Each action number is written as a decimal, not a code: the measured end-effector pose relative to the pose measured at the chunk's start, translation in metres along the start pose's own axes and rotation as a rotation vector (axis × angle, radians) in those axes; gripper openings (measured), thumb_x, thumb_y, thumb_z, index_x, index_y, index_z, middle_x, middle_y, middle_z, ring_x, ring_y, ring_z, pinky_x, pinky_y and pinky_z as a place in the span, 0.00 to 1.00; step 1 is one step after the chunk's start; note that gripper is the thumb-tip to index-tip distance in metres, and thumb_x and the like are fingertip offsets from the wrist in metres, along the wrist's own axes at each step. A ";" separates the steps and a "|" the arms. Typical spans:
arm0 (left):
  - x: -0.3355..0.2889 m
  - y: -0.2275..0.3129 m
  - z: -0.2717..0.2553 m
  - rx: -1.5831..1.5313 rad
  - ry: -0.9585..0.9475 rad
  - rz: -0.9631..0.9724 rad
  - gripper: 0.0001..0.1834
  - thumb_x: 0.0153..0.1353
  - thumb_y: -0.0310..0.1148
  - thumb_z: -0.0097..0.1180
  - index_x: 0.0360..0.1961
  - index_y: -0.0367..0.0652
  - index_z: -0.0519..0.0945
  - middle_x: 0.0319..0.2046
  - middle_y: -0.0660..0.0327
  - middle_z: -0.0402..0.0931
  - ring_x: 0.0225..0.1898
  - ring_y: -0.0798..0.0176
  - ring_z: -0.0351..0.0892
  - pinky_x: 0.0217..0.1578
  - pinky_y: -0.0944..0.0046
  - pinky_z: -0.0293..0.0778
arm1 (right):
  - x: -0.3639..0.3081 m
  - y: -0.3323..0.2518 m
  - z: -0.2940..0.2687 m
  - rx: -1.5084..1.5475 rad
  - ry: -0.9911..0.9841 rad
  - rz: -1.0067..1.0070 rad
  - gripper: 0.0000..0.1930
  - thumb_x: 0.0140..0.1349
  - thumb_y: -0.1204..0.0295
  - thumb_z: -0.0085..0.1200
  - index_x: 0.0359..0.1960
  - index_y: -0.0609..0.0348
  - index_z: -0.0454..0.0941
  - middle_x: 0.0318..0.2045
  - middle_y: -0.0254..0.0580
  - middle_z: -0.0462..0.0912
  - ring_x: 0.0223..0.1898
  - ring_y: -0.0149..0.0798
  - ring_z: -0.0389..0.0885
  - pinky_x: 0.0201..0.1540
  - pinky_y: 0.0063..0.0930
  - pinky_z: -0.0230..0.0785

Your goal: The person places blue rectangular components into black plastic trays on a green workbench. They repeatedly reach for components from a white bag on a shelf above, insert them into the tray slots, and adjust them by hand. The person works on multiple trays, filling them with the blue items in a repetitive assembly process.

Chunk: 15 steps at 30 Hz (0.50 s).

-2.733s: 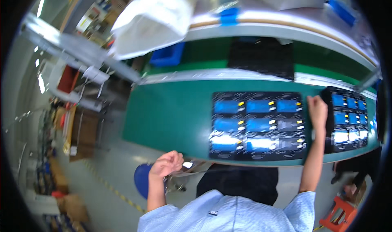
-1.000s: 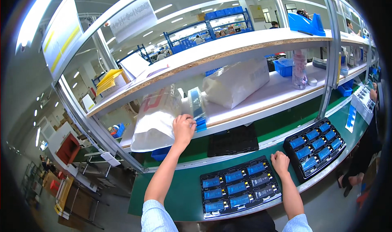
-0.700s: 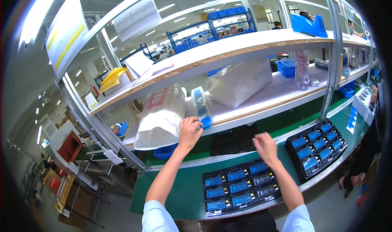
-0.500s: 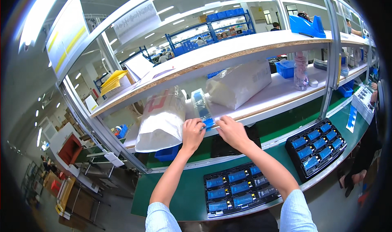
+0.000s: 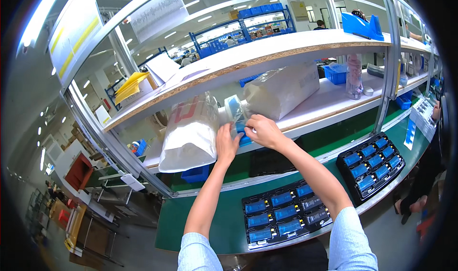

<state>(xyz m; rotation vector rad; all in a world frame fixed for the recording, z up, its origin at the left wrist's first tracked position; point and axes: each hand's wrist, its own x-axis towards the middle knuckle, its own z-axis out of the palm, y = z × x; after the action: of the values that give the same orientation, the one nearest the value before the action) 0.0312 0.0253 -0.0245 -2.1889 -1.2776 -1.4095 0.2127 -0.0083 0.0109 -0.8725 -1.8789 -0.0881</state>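
A roll of blue-and-clear film strip (image 5: pixel 234 108) stands at the front of the lower shelf, between two white bags. Its blue end (image 5: pixel 244 140) hangs at the shelf's front edge, between my hands. My left hand (image 5: pixel 227 143) is at the left side of this end, thumb and fingers closed on its edge. My right hand (image 5: pixel 265 132) is bent in a pinch at the strip's right side; the fingertips partly hide what they grip. Below on the green bench lies a black tray (image 5: pixel 267 209) of blue rectangular packs, partly behind my right forearm.
A white bag (image 5: pixel 188 137) bulges over the shelf edge at left; another bag (image 5: pixel 286 92) lies to the right. A second black tray (image 5: pixel 369 166) of blue packs sits at the bench's right. A pink bottle (image 5: pixel 354 78) and blue bin (image 5: pixel 336 74) stand on the shelf.
Both hands have moved slightly up, closer to the roll. My right hand has come left to the blue end, and its fingers have curled into a pinch.
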 end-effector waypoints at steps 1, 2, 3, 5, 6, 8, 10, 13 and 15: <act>0.000 -0.003 0.002 0.013 0.006 -0.018 0.26 0.44 0.32 0.71 0.45 0.39 0.76 0.37 0.54 0.77 0.40 0.51 0.76 0.43 0.56 0.72 | -0.002 -0.007 -0.003 0.083 0.010 0.082 0.09 0.56 0.68 0.55 0.29 0.63 0.80 0.25 0.44 0.77 0.29 0.45 0.77 0.37 0.36 0.70; 0.000 -0.006 0.003 0.014 -0.016 -0.052 0.23 0.45 0.33 0.71 0.43 0.40 0.78 0.37 0.53 0.77 0.41 0.50 0.76 0.44 0.55 0.72 | -0.003 -0.013 -0.007 0.166 0.021 0.164 0.09 0.57 0.68 0.54 0.29 0.63 0.79 0.24 0.43 0.76 0.28 0.42 0.77 0.36 0.35 0.69; 0.002 -0.002 0.004 0.006 -0.045 -0.082 0.21 0.45 0.34 0.70 0.42 0.41 0.79 0.38 0.53 0.78 0.43 0.48 0.76 0.44 0.54 0.71 | -0.005 -0.016 -0.016 0.247 -0.002 0.287 0.11 0.58 0.67 0.53 0.29 0.64 0.78 0.23 0.44 0.76 0.27 0.41 0.76 0.35 0.34 0.69; 0.005 0.002 0.005 -0.013 -0.085 -0.117 0.17 0.46 0.35 0.69 0.38 0.43 0.81 0.38 0.52 0.78 0.43 0.47 0.76 0.45 0.54 0.71 | -0.009 -0.017 -0.032 0.409 -0.045 0.532 0.14 0.59 0.65 0.51 0.29 0.67 0.77 0.21 0.45 0.75 0.27 0.38 0.76 0.34 0.32 0.68; 0.007 0.006 0.008 -0.034 -0.100 -0.114 0.15 0.47 0.36 0.69 0.36 0.43 0.82 0.37 0.51 0.79 0.42 0.47 0.77 0.44 0.54 0.72 | -0.014 -0.011 -0.040 0.509 0.010 0.533 0.14 0.59 0.65 0.51 0.27 0.67 0.75 0.19 0.38 0.73 0.25 0.30 0.72 0.31 0.26 0.65; 0.011 0.002 0.010 -0.071 -0.126 -0.106 0.10 0.48 0.35 0.66 0.32 0.44 0.84 0.34 0.51 0.80 0.38 0.48 0.79 0.42 0.53 0.74 | -0.029 -0.024 -0.065 0.815 0.109 0.508 0.12 0.60 0.66 0.51 0.25 0.63 0.76 0.19 0.32 0.73 0.24 0.26 0.70 0.29 0.22 0.62; 0.012 -0.011 0.007 -0.073 -0.145 -0.111 0.10 0.49 0.34 0.65 0.33 0.44 0.84 0.34 0.51 0.80 0.38 0.48 0.79 0.42 0.53 0.74 | -0.045 -0.047 -0.094 0.938 0.093 0.435 0.11 0.61 0.66 0.51 0.25 0.61 0.76 0.20 0.30 0.73 0.24 0.24 0.69 0.29 0.20 0.61; 0.009 -0.012 0.002 -0.072 -0.211 -0.140 0.11 0.49 0.32 0.63 0.35 0.42 0.83 0.35 0.50 0.79 0.39 0.48 0.79 0.43 0.53 0.74 | -0.067 -0.055 -0.108 0.858 0.038 0.467 0.11 0.62 0.67 0.51 0.26 0.61 0.76 0.20 0.30 0.74 0.24 0.23 0.69 0.29 0.20 0.62; 0.011 -0.006 0.003 -0.016 -0.257 -0.180 0.15 0.50 0.32 0.61 0.41 0.44 0.82 0.39 0.51 0.78 0.46 0.49 0.76 0.50 0.52 0.70 | -0.074 -0.043 -0.105 0.723 0.067 0.536 0.11 0.62 0.67 0.52 0.26 0.62 0.76 0.21 0.29 0.74 0.24 0.22 0.69 0.29 0.19 0.63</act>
<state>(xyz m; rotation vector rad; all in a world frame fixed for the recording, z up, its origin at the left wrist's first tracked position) 0.0302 0.0363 -0.0182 -2.3778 -1.5906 -1.2305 0.2835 -0.1239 0.0140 -0.8024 -1.3902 0.8269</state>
